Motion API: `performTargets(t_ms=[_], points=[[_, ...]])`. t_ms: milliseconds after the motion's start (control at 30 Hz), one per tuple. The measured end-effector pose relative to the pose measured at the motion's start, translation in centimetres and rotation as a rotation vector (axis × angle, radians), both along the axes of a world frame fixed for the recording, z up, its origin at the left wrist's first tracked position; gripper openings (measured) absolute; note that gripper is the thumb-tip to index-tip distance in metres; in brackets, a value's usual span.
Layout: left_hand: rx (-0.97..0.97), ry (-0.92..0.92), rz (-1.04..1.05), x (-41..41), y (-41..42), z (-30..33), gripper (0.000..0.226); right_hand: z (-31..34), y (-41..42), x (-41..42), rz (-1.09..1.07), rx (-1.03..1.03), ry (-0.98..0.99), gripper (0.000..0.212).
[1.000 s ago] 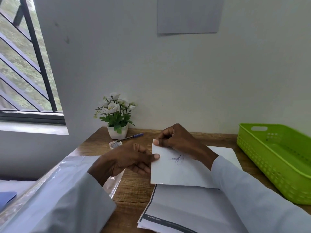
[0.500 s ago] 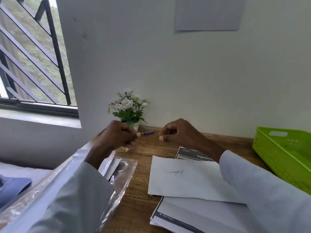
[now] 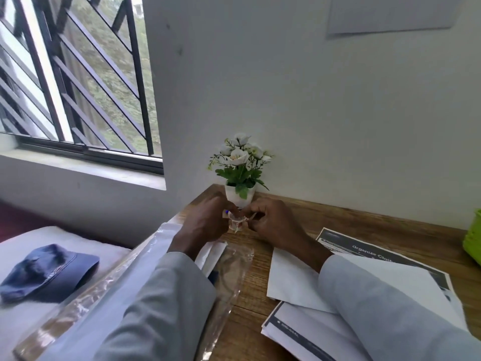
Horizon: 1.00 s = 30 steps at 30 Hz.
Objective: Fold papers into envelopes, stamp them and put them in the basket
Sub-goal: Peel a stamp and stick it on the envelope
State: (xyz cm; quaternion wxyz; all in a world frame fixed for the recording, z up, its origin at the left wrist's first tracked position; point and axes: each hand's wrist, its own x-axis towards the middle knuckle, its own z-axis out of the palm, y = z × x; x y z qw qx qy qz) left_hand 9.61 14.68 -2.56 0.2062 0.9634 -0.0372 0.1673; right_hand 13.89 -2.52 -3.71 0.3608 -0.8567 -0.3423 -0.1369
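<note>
- Hands meet at the far edge of the wooden desk, just in front of a small white pot of white artificial flowers that stands against the wall.
- Left hand has its fingers curled round a small clear roll of tape, held just above the desk surface; a bit of blue shows at its fingertips (too small to tell what it is).
- Right hand has its fingers curled too, thumb and forefinger pinching at a loose strip that runs off the same roll; the exact contact is blurred.
- Both forearms wear pale grey sleeves that come in from the lower edge.
- Task's thing, a white folded envelope, lies flat on the desk beneath the right forearm, partly covered by the sleeve; neither hand touches it.
- Envelope rests on a stack of printed sheets with dark header bars; one sheet at the far side reads "Organize" (the rest is cut off by the arm).
- Green plastic basket shows only as a corner at the right edge, well apart from the envelope.
- Clear plastic sleeve holding white envelopes lies along the desk's left side, under the left forearm.
- Left of the desk, a blue cap sits on a white padded surface.
- Barred window fills the upper left, with greenery beyond it; a grey sheet is stuck on the wall at the top right.
</note>
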Motion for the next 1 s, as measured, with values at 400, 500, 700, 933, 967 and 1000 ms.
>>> performTargets(t_ms=[400, 500, 700, 933, 967, 1000], points=[[0.067, -0.014, 0.001, 0.7, 0.1, -0.5, 0.027, -1.3, 0.7, 0.9, 0.018, -0.176, -0.168, 0.024], [0.070, -0.021, -0.005, 0.8, 0.1, -0.6, 0.023, -1.2, 0.8, 0.7, 0.002, -0.196, -0.174, 0.019], [0.075, -0.039, 0.004, 0.8, 0.0, -0.8, 0.020, -1.2, 0.4, 0.5, -0.020, -0.238, -0.192, 0.012], [0.057, -0.012, -0.004, 0.9, 0.1, -0.5, 0.022, 0.5, -0.9, -1.1, 0.047, 0.034, 0.190, 0.007], [0.055, -0.003, -0.007, 0.9, 0.2, -0.4, 0.022, 1.1, -1.4, -1.7, 0.057, 0.127, 0.314, 0.008], [0.049, -0.004, -0.014, 0.9, 0.2, -0.3, 0.022, 1.7, -2.0, -2.3, 0.058, 0.214, 0.437, 0.010]])
